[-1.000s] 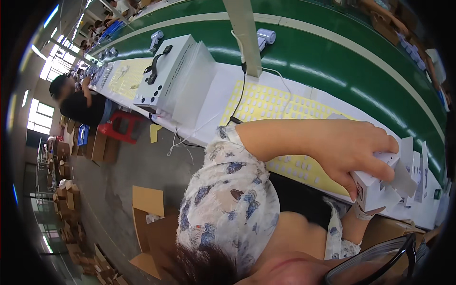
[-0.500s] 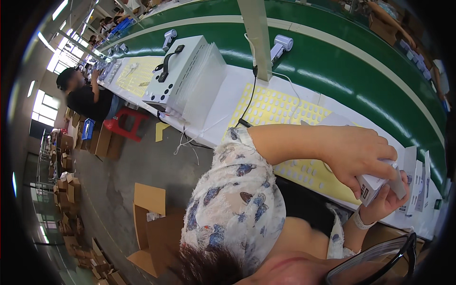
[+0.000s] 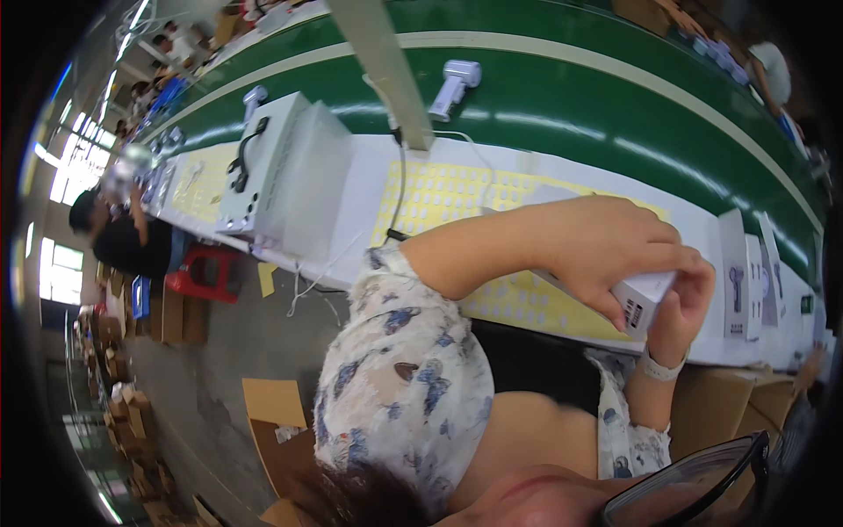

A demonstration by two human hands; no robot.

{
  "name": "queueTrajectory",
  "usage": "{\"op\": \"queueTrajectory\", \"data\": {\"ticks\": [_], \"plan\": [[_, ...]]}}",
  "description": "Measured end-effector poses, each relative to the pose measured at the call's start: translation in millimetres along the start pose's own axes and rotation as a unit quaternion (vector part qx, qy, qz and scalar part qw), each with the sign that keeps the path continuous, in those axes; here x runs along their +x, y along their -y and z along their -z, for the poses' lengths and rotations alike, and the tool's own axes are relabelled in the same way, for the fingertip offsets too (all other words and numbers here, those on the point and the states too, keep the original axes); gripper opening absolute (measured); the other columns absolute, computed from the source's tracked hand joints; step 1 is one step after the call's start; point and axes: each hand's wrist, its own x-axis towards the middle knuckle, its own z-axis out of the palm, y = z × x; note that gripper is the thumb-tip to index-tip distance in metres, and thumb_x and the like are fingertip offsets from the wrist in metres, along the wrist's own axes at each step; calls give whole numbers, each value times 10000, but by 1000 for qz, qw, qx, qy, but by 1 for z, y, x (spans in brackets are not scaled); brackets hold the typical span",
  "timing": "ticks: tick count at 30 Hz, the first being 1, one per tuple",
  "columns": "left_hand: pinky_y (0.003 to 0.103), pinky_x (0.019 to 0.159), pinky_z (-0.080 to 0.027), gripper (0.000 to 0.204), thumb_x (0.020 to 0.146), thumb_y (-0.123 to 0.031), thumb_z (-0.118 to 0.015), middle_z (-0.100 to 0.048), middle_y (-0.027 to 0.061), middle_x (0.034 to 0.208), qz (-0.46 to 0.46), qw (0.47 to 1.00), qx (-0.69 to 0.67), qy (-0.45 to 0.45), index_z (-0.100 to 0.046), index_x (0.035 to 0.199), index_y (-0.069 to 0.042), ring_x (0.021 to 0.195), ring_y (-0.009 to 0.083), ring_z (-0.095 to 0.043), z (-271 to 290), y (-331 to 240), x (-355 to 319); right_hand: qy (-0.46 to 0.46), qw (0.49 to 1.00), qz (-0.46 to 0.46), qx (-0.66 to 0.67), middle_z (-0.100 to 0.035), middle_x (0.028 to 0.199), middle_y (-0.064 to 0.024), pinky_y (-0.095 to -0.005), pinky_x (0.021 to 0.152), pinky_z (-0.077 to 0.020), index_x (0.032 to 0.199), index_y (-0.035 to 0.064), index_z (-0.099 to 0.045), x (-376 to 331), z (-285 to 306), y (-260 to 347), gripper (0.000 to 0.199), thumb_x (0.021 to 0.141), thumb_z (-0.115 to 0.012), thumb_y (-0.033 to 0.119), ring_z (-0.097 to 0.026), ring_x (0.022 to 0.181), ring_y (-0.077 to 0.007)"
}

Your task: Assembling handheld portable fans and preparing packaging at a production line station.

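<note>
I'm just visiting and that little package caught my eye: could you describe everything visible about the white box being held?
The white box looks like smooth, thin card, with straight edges and flat faces. A dark printed patch marks the end nearer the wearer. It is tilted, gripped between the left hand and the right hand, and appears in front of the yellow sheet. Fingers hide much of it, so I can't tell whether it is fully closed.

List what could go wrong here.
The box might dent or slip if the left hand and right hand press it unevenly.
The right hand could knock the upright boxes beside it if it swings outward.
The black cable ends close by the left sleeve, so it may snag.
</note>
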Motion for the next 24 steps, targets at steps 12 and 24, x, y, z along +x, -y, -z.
{"op": "queueTrajectory", "data": {"ticks": [12, 24], "plan": [[405, 855, -469, 909, 573, -428, -803, -585, 169, 1165, 75, 994, 24, 71, -466, 1316, -28, 1015, 362, -583, -8, 21, 11, -4, 991, -127, 48, -515, 1141, -62, -302, 958, -415, 1213, 19, -442, 6, 5, -5, 518, 782, -727, 60, -512, 1081, -164], [399, 854, -481, 976, 537, -396, -838, -590, 211, 1151, 96, 990, 2, 104, -449, 1325, 29, 998, 383, -593, -8, 13, 14, 90, 975, -198, 39, -544, 1156, -71, -308, 958, -437, 1221, 17, -472, 5, 13, 8, 583, 758, -790, 175, -548, 1068, -167]]}}
